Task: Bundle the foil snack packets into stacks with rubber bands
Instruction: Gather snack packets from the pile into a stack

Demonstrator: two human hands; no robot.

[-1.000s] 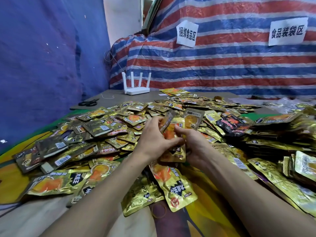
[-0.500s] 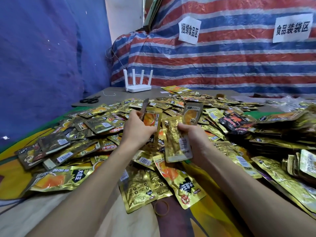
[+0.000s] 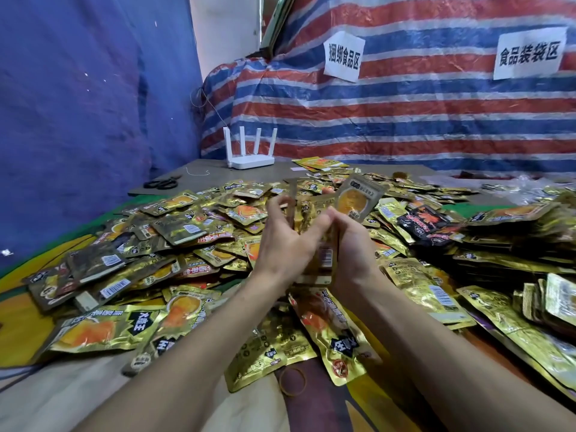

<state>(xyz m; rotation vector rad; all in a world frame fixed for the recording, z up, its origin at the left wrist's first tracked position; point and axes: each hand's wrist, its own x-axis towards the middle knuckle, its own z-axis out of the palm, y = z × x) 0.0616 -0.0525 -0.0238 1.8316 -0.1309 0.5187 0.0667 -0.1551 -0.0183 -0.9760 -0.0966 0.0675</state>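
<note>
Left hand (image 3: 285,244), right hand (image 3: 350,244) round upright packets (image 3: 355,202)

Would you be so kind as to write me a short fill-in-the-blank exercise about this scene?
1. The white router has ____ antennas.
2. The black scissors lie to the router's ____.
3. The loose rubber band lies ____ the two forearms.
4. The held packets, between the left hand and right hand, show a printed ____.
Missing: four, left, between, barcode.
</note>
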